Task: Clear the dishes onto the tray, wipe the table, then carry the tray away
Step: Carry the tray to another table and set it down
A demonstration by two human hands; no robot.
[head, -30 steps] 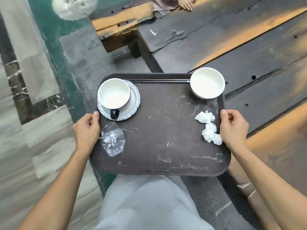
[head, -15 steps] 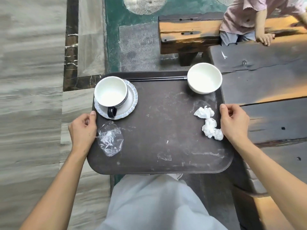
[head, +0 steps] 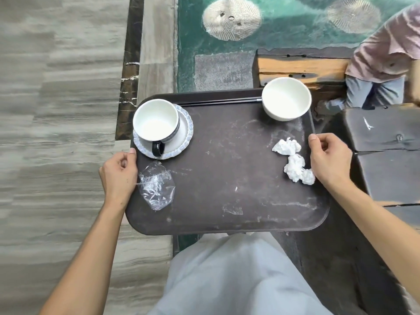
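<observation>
Head view, tray (head: 227, 178) between both hands — fingers (head: 314, 139) gripping rims

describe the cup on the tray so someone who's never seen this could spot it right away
Start from the dark brown tray held between the left hand and right hand. At its far left corner a white cup stands on a scalloped saucer. Unlike the plain white bowl at the far right corner, it has a black handle.
</observation>
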